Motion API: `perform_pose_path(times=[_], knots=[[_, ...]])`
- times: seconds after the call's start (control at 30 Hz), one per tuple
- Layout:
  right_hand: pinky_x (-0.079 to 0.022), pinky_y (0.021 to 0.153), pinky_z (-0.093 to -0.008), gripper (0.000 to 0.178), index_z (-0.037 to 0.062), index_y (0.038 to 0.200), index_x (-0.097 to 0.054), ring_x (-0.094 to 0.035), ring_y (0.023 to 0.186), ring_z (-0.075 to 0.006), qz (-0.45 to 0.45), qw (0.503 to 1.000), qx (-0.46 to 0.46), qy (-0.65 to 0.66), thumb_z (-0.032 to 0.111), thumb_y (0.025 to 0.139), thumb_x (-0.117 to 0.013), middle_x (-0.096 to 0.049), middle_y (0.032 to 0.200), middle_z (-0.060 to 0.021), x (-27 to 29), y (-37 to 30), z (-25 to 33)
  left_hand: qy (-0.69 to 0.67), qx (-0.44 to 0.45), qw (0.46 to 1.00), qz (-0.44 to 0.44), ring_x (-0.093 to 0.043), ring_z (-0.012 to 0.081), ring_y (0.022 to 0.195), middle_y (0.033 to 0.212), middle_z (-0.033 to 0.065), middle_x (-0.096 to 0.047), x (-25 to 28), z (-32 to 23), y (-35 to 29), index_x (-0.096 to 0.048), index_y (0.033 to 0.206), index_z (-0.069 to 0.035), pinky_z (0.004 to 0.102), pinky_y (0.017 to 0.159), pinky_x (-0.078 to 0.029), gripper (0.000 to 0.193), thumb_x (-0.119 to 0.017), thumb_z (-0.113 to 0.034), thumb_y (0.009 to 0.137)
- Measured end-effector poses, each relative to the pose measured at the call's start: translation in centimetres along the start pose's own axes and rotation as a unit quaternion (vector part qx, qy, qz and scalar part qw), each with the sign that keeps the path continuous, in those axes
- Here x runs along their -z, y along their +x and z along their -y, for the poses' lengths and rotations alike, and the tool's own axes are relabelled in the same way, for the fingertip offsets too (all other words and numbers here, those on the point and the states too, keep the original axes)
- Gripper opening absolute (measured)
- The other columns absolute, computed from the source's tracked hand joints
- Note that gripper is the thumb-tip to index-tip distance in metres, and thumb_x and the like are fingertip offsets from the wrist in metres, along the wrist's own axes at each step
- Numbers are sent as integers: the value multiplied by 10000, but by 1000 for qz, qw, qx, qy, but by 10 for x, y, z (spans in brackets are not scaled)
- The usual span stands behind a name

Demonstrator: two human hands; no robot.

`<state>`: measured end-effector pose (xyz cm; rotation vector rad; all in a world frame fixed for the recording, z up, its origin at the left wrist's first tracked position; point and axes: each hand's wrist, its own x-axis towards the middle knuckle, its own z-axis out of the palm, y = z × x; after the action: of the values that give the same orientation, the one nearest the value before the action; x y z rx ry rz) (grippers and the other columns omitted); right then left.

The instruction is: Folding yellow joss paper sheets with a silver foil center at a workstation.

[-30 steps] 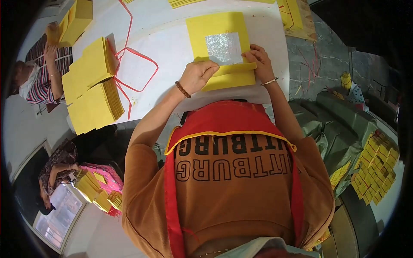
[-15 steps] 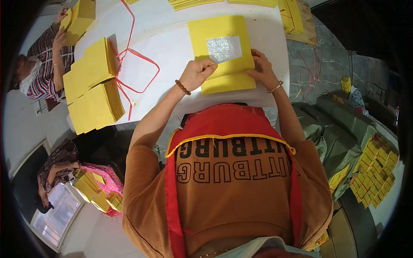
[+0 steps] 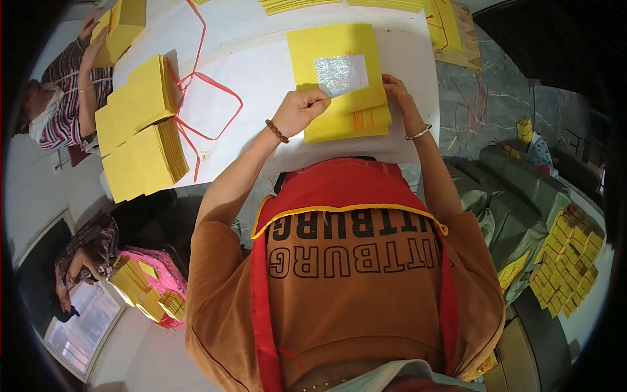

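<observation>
Paper [image 3: 333,42], yellow, partly under curled left hand [image 3: 300,112]; right hand [image 3: 404,103], loosely bent, at right edge; grips unclear.

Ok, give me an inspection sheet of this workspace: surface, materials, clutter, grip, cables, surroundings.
Surface: white tabletop.
Materials: yellow sheet with silvery square in front; yellow stacks at left.
Clutter: red ribbon on the tabletop; thin red strands on the floor.
Grip: left hand curled on the yellow sheet; right hand at its right edge; pinch unclear.
Cables: nothing seen.
Surroundings: two co-workers at left; green covering and yellow bundles at right.
</observation>
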<state>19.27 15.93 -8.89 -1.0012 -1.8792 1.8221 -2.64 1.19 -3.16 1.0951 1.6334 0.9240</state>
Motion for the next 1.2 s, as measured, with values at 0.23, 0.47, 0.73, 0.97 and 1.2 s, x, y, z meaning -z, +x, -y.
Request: perform_pose_path(times=[0.23, 0.47, 0.73, 0.97, 1.2], knots=[[-339, 977, -335, 344, 122, 1016, -622, -456, 1157, -221, 9, 992, 114, -53, 209, 689, -684, -497, 1228, -107, 0, -3, 0, -4, 7, 1000, -16, -461, 46, 575, 610, 4, -558, 2, 0, 1, -618, 856, 34, 228, 522, -396, 201, -562, -159, 850], [-411, 906, -348, 287, 132, 940, -622, -521, 1072, -269, -45, 979, 159, -122, 22, 675, -642, -532, 1166, -101, -6, 3, -17, 42, -131, 988, 75, -472, 191, 1061, 1127, 92, -548, 29, -12, -14, -595, 1068, -62, 325, 894, -368, 340, -627, -275, 805], [-433, 882, -332, 304, 125, 935, -623, -529, 1057, -253, -44, 978, 160, -130, -33, 676, -600, -521, 1156, -95, -7, 5, -13, 265, -212, 940, 26, -319, 311, 1234, 1257, 102, -476, 38, 23, -12, -440, 1287, -151, 413, 1025, -227, 669, -649, -442, 723], [-439, 888, -308, 317, 85, 947, -624, -509, 1070, -226, -29, 990, 128, -60, -65, 671, -581, -485, 1174, -100, -8, 4, -12, 256, -221, 941, 0, -371, 298, 1195, 1266, 89, -465, 33, 15, -13, -455, 1262, -101, 405, 964, -295, 601, -651, -244, 711], [-327, 981, -343, 283, 35, 945, -613, -433, 1153, -260, -41, 968, 196, -154, -30, 675, -557, -397, 1303, -133, -1, -7, 0, 403, -284, 864, -99, -479, 268, 1043, 1138, 86, -540, 27, 13, -11, -579, 1086, -82, 369, 847, -360, 330, -529, -96, 760]])
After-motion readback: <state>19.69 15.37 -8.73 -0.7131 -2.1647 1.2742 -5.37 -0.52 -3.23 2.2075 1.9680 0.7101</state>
